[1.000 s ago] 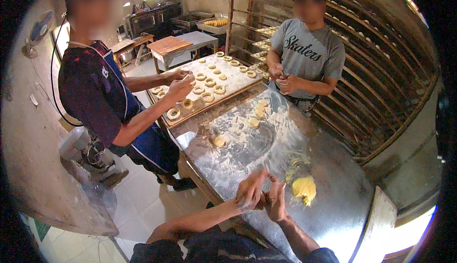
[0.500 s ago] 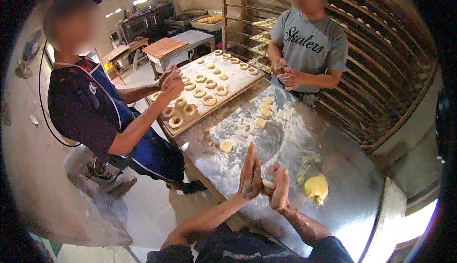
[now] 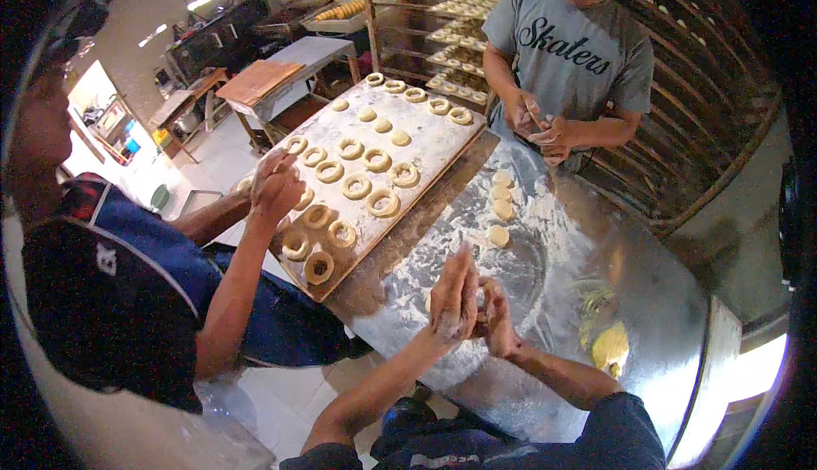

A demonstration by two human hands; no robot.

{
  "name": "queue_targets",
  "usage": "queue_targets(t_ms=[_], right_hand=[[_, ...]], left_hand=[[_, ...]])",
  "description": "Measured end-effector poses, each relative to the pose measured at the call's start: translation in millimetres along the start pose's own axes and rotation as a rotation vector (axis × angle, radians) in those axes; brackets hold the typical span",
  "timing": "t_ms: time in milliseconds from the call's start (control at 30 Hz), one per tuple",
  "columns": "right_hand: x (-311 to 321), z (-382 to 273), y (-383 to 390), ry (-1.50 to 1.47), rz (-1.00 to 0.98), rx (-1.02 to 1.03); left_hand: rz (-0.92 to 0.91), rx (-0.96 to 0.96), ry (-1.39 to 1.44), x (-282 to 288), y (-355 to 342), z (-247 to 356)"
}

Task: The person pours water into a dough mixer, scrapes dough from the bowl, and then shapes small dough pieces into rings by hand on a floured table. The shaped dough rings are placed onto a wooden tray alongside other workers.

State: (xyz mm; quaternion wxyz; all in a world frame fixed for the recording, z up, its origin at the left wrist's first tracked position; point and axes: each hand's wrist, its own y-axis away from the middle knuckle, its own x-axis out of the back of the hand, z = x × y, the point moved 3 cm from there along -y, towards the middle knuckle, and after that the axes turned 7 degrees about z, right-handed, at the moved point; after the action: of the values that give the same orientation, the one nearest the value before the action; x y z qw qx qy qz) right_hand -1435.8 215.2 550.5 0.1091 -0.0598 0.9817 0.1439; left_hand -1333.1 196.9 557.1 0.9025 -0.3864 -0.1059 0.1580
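Dough rolled btwn palms over floured desk [image 3: 613,274].
Left hand [image 3: 453,298] at 9 o'clock and right hand [image 3: 496,321] at 3 are pressed together on a dough piece [image 3: 477,310], mostly hidden; likely soft, light, tacky, so cup it w/ flat palms.

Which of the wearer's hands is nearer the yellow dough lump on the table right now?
The right hand. It sits left of the yellow dough lump across floured table; the left hand presses against it on the far side, farther from the lump.
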Motion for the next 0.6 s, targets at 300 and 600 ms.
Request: queue_targets(t_ms=[300, 600], right_hand=[[-36.1, -24.5, -96.0, 0.014, 0.11, -0.045], [-50.8, -115.8, -248.0, 0.476, 0.269, 0.579]], left_hand=[[0.002, 0.069, 0.068, 7.1, -90.6, -68.5], [0.047, 0.412, 0.139, -10.0, -191.6, -155.9]])
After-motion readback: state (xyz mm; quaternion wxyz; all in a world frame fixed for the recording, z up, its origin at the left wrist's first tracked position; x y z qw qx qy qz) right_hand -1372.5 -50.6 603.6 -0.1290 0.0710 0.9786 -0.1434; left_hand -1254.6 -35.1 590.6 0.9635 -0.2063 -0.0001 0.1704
